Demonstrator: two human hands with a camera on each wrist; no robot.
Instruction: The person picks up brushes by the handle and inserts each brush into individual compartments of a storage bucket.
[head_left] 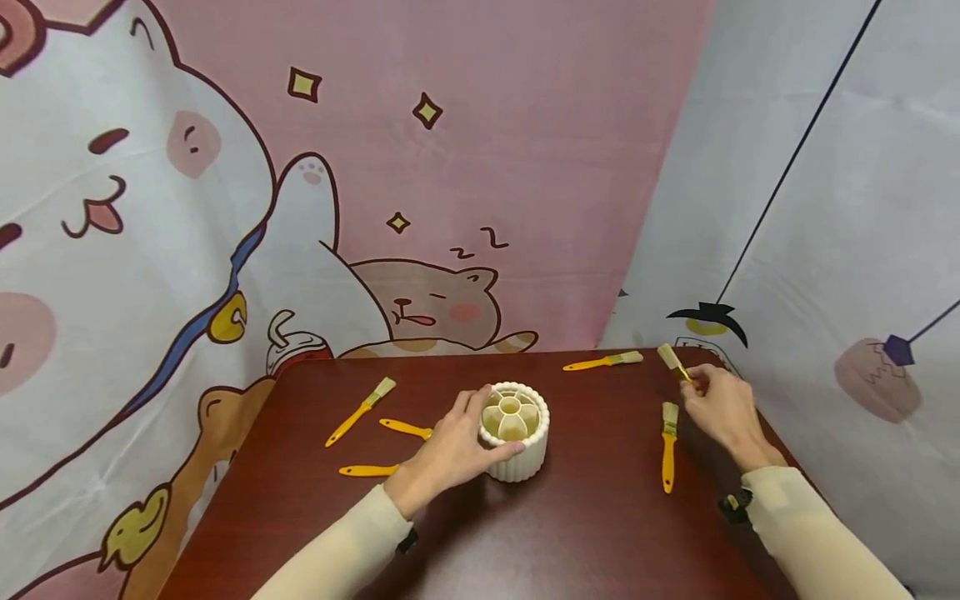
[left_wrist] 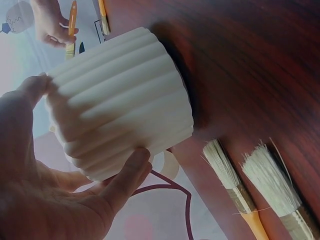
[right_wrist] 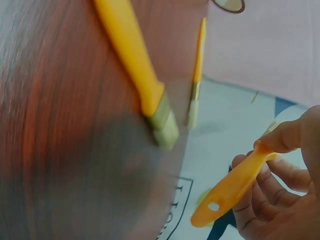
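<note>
brushnerd: So what's each hand doing?

deskwatcher: The left hand wraps round the cream fluted holder, upright mid-table. The right hand pinches a yellow-handled paintbrush by the far right corner — well apart from the holder.

brushnerd: And the step?

deskwatcher: Looks like pick-up — one brush gripped, five loose paintbrushes lying about (three left, two right). The holder's compartments look vacant, too.

brushnerd: Next move?

deskwatcher: Probably calls for a secure pinch and clearance over the nearest loose brush, with the left hand steadying the holder.
</note>
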